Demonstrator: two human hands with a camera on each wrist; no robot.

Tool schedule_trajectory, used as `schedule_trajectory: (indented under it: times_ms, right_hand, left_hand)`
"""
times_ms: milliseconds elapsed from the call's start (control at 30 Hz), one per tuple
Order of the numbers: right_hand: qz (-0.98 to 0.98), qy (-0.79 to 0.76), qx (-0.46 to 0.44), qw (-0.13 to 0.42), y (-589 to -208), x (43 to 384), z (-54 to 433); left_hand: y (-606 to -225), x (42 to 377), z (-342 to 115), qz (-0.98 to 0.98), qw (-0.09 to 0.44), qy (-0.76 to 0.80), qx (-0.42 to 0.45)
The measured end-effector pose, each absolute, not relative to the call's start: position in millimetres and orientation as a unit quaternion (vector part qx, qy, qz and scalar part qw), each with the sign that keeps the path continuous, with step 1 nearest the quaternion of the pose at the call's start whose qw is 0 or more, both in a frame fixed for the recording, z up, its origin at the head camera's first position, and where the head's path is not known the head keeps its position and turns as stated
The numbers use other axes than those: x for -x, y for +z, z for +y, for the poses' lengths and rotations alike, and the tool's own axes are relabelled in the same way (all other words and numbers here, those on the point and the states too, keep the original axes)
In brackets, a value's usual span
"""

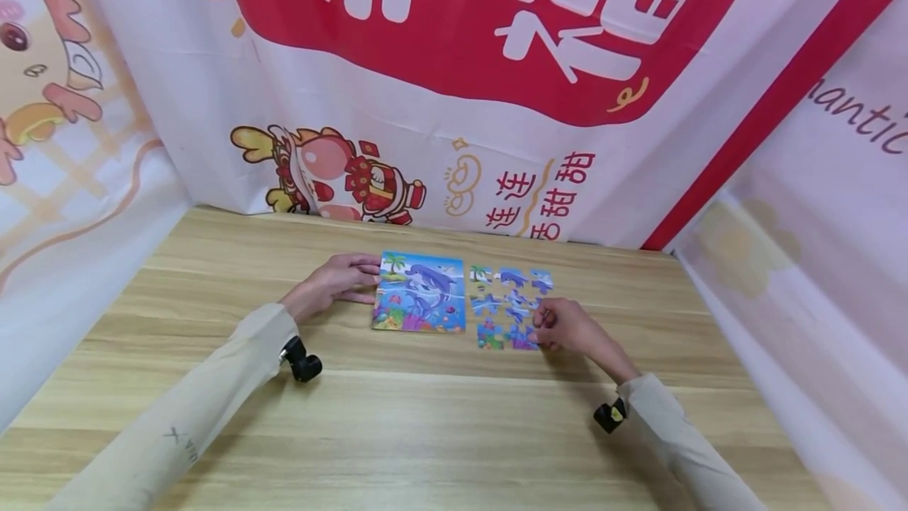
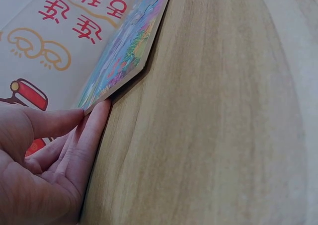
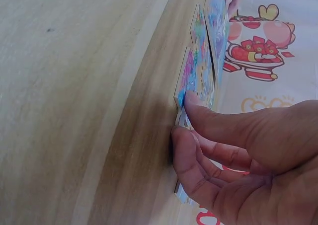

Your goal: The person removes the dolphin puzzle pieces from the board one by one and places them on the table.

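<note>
A square dolphin puzzle board (image 1: 420, 292) lies on the wooden table. At its left edge my left hand (image 1: 339, 284) pinches it; in the left wrist view, the thumb of the left hand (image 2: 54, 155) is at the upper side and fingertips are at the lower edge. Loose dolphin puzzle pieces (image 1: 486, 304) are laid in rows just right of the board. Over the lower right of these, my right hand (image 1: 567, 328) pinches a puzzle piece (image 3: 182, 116) between thumb and curled index finger, seen in the right wrist view. That piece is mostly hidden by the fingers of the right hand (image 3: 228, 155).
The wooden table (image 1: 426, 432) extends in front of the puzzle and to both sides. A printed cloth (image 1: 440, 101) hangs along the table's back edge, with more cloth at left and right. A small black wrist camera (image 1: 303, 361) sits by the left sleeve, another (image 1: 608, 416) by the right.
</note>
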State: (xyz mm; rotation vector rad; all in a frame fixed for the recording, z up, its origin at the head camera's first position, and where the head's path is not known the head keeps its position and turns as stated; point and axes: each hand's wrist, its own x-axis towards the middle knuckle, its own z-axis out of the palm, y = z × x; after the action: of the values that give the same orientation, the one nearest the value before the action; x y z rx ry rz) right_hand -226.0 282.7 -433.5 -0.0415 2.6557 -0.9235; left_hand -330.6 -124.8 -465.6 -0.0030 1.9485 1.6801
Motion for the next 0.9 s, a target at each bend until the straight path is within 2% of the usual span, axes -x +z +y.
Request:
schedule_trajectory:
  times_ms: [433, 700, 900]
  right_hand:
    - [0.935, -0.317, 0.025, 0.155, -433, 230, 279]
    - [0.941, -0.312, 0.047, 0.121, -432, 237, 269]
    - [0.930, -0.343, 0.098, 0.091, -435, 240, 258]
  left_hand:
    - [-467, 331, -126, 0.724, 0.283, 0.629, 0.007]
    - [-465, 329, -125, 0.723, 0.285, 0.629, 0.006]
    - [-465, 331, -123, 0.725, 0.283, 0.628, 0.001]
